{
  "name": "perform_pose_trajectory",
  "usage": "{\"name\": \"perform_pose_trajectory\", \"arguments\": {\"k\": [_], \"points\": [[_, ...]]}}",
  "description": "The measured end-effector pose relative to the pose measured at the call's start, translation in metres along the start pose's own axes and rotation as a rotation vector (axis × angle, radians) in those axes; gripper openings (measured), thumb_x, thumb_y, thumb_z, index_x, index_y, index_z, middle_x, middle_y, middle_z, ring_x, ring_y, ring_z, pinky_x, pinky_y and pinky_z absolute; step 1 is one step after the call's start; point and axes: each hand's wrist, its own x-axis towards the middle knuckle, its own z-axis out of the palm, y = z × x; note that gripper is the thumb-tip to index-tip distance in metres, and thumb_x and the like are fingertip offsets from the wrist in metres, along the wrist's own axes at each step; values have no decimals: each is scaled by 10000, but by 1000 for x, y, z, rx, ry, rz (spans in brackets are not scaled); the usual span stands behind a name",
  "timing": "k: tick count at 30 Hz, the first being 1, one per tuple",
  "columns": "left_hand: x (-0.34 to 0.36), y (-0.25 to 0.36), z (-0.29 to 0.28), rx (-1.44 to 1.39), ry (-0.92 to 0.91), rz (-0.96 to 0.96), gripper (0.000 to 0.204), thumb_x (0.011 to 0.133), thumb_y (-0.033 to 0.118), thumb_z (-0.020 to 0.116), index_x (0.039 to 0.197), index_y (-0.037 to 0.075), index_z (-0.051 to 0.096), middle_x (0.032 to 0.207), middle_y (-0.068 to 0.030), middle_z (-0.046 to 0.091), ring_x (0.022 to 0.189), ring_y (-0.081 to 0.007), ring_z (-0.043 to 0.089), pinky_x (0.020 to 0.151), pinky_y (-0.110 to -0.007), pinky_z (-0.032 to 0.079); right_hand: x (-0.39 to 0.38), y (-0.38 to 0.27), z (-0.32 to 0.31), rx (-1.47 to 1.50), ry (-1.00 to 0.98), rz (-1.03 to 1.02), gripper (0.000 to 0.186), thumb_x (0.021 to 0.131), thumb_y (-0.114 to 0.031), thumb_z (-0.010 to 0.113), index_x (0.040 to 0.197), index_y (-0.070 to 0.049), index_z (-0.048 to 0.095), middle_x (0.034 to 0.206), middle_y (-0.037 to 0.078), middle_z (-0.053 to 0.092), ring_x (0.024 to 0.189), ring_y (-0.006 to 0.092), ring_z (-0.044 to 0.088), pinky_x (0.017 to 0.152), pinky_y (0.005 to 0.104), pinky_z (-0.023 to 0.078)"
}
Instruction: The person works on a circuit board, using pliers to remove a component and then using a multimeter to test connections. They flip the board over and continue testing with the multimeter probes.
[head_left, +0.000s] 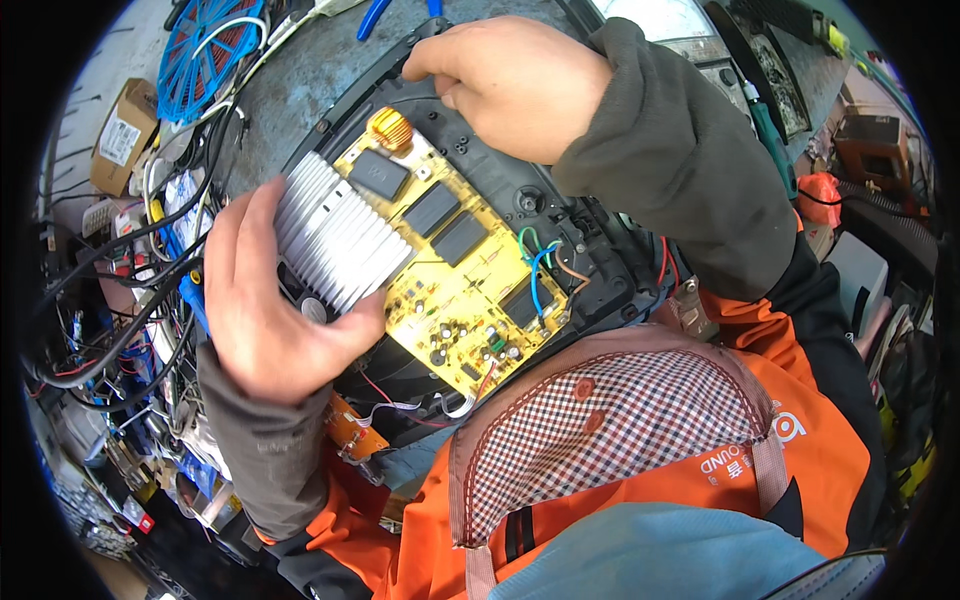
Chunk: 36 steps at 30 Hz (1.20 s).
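My left hand (pixel 270 310) is closed around a silver finned heat sink (pixel 340 235), fingers along its far left side and thumb at its near right end. The heat sink sits on a yellow circuit board (pixel 465 295) with black block components, a copper-wound coil (pixel 390 130) and blue, green and brown wires. Tilted, the board lies within a black plastic housing (pixel 540 195). At the housing's far edge, my right hand (pixel 500 85) has its fingers curled over the rim. Its fingertips are partly hidden.
An orange small board (pixel 355 428) with a ribbon of thin wires lies by my left forearm. Blue-handled pliers (pixel 385 15) rest on the grey bench (pixel 290 80) beyond. Tangled black cables (pixel 150 265), a blue fan grille (pixel 210 50) and a cardboard box (pixel 125 135) crowd the left.
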Motion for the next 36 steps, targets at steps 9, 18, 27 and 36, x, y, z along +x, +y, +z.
{"name": "perform_pose_trajectory", "arguments": {"k": [9,18,27,36], "points": [[-39,31,-32,199,50,-50,992,705,370,953,1496,-88,567,1387,-256,600,1223,-432,649,1034,-493,565,6,-17,-19,-82,-200,138,337,977,-32,644,1296,-16,752,1105,216,787,1073,405,755,931,526,596],[-95,53,-42,677,573,335,1252,784,864,730,1387,-221,575,1345,-332,588,1230,-463,663,960,-556,641,20,-18,8,28,-88,107,151,870,-103,713,889,5,817,866,241,754,857,422,758,835,517,623],[-79,45,-46,534,466,300,1165,765,693,837,1474,-176,524,1389,-289,590,1263,-419,644,1039,-526,584,39,-19,4,103,-37,94,165,869,-118,715,901,5,821,874,243,758,865,419,761,839,512,623],[-22,-12,-1,-9,338,155,1145,747,522,943,1561,-132,472,1433,-247,592,1297,-375,625,1117,-496,526,47,-12,7,108,-68,80,181,868,-133,717,912,4,826,881,244,762,873,416,763,842,508,624]]}}
